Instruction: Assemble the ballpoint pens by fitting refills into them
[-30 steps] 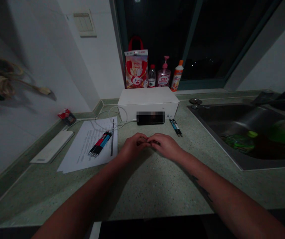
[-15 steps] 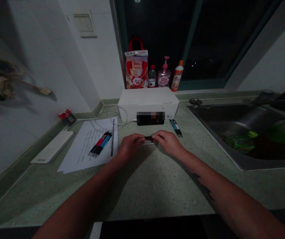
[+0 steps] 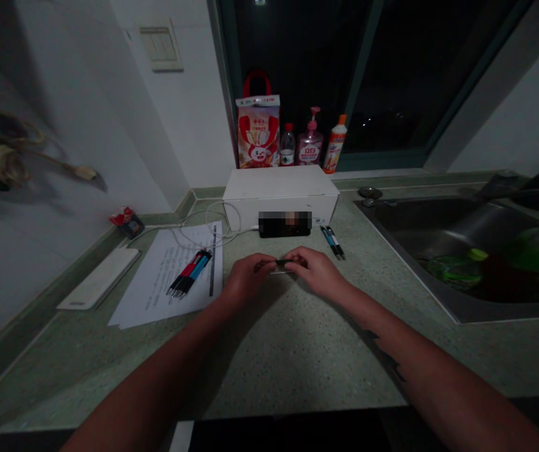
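Over the middle of the counter, my left hand (image 3: pixel 250 274) and my right hand (image 3: pixel 315 267) meet with fingertips pinched on a short dark pen-like piece (image 3: pixel 283 262). My fingers cover both its ends, so its full shape is hidden. A thin pale strip (image 3: pixel 281 272) shows just below it; I cannot tell whether it is held or lies on the counter. To the right of my right hand lie two pens (image 3: pixel 333 242), one blue and one white, with black ends. Several red, blue and black pens (image 3: pixel 189 274) are bunched on printed sheets (image 3: pixel 156 295) to the left.
Behind my hands a black phone (image 3: pixel 284 227) with a white cable leans against a white box (image 3: pixel 281 185). Bottles (image 3: pixel 310 147) and a red bag (image 3: pixel 259 135) stand by the window. A steel sink (image 3: pixel 439 295) is at the right, a white flat case (image 3: pixel 102 276) at the left.
My fingers have shifted slightly around the dark piece, and my right hand's fingertips sit a little further left. The pens, papers and phone have stayed put.
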A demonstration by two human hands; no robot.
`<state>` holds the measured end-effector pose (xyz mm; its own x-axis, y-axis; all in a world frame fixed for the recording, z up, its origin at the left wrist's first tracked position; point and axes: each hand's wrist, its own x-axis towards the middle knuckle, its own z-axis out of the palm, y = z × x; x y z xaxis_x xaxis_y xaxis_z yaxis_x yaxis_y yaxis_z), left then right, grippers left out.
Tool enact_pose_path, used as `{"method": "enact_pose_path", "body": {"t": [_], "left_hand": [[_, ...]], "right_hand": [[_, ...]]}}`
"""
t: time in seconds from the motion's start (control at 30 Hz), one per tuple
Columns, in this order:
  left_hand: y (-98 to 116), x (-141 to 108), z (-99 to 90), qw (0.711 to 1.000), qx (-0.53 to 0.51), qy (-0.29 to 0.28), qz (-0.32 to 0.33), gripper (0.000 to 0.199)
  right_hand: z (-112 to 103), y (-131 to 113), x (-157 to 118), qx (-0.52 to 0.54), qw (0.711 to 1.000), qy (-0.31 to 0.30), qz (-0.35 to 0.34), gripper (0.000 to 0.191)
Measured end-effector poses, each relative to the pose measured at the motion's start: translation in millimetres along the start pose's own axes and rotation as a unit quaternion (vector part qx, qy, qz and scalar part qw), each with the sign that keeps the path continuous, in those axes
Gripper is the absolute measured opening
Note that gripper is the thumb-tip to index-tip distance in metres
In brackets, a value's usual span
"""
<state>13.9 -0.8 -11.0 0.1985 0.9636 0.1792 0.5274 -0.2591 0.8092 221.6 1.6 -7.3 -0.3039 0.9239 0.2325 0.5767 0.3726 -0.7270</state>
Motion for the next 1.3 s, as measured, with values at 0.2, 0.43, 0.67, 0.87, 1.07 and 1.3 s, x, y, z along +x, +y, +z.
{"method": "enact_pose_path", "body": {"t": [0.2,0.43,0.67,0.87,1.07,1.3], "left_hand": [[0,-1,0.4,1.000,-0.023,-0.003,0.008,0.015],[-1,-1,0.5,0.999,-0.028,0.014,0.019,0.014],[-1,-1,0.2,0.999,-0.040,0.008,0.021,0.014],[-1,-3,1.1,0.998,-0.046,-0.003,0.032,0.014],[-4,3,-4.8,0.999,0.033,0.037,0.006,0.015],[-13,10,-20.0,0.958,0.286,0.013,0.019,0.024]], "right_hand": [[2,2,0,-0.001,0.999,-0.027,0.017,0.027],[3,4,1,0.036,0.999,-0.007,-0.005,0.015],[1,0,0,0.036,0.999,0.016,-0.007,0.016],[2,1,0,0.024,0.999,-0.012,-0.032,0.015],[-1,3,0,-0.043,0.998,-0.006,-0.045,0.011],[7,5,-5,-0.087,0.986,-0.117,-0.083,0.016]]}}
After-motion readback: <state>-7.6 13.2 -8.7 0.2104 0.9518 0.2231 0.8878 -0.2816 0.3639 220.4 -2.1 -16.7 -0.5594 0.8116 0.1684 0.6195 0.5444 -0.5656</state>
